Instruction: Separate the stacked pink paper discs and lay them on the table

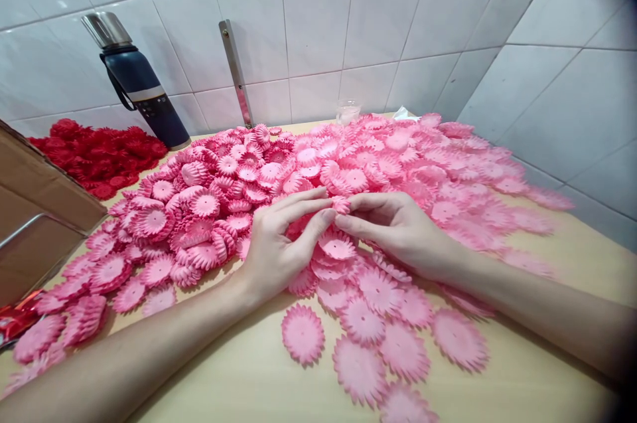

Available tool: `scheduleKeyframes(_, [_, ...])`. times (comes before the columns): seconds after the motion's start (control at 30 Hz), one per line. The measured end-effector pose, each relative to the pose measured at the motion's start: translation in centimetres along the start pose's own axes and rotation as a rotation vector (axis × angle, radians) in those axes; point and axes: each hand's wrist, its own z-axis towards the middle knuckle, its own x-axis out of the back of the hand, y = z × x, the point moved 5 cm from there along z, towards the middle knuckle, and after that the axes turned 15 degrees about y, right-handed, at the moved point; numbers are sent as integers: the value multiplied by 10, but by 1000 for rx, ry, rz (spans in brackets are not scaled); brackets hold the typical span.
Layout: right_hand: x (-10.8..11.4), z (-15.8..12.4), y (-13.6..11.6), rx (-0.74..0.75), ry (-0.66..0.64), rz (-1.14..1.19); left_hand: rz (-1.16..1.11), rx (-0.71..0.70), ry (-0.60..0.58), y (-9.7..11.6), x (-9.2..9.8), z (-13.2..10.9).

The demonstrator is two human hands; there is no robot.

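Between my fingertips is a small pink paper flower piece (341, 204) with a frilled edge. My left hand (286, 237) pinches it from the left with thumb and fingers. From the other side, my right hand (393, 227) grips it between thumb and forefinger. Both hands hover over a large heap of pink flower discs (348, 177) with notched rims and a tiny centre hole. Below the hands, flat discs overlap on the table, among them a single pink disc (302, 335) lying apart.
A pile of red flower pieces (99, 154) lies at the back left beside a dark blue thermos (144, 87). A cardboard box (40, 217) stands at the left edge. A metal strip (235, 71) leans on the tiled wall, and a clear cup (348, 111) sits behind the heap.
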Motion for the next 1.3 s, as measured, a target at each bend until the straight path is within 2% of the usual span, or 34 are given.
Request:
scheduleKeyframes(0.27, [4, 3, 7, -221, 38, 384, -86, -127, -81, 4, -3, -3])
scheduleKeyframes(0.37, [4, 3, 6, -192, 33, 368, -113, -121, -111, 4, -4, -3])
scheduleKeyframes(0.57, [4, 3, 5, -99, 45, 167, -73, -82, -58, 3, -2, -1])
scheduleKeyframes(0.77, [7, 5, 9, -181, 114, 224, -37, 10, -25, 0, -1, 1])
scheduleKeyframes(1.0, [4, 4, 9, -222, 60, 291, -49, -2, -44, 1, -1, 0])
scheduleKeyframes(1.13, [3, 5, 7, -205, 45, 307, -80, 67, -38, -1, -1, -1])
scheduleKeyframes(1.3, [5, 8, 6, -235, 96, 345, -124, 189, -19, -7, -2, -2])
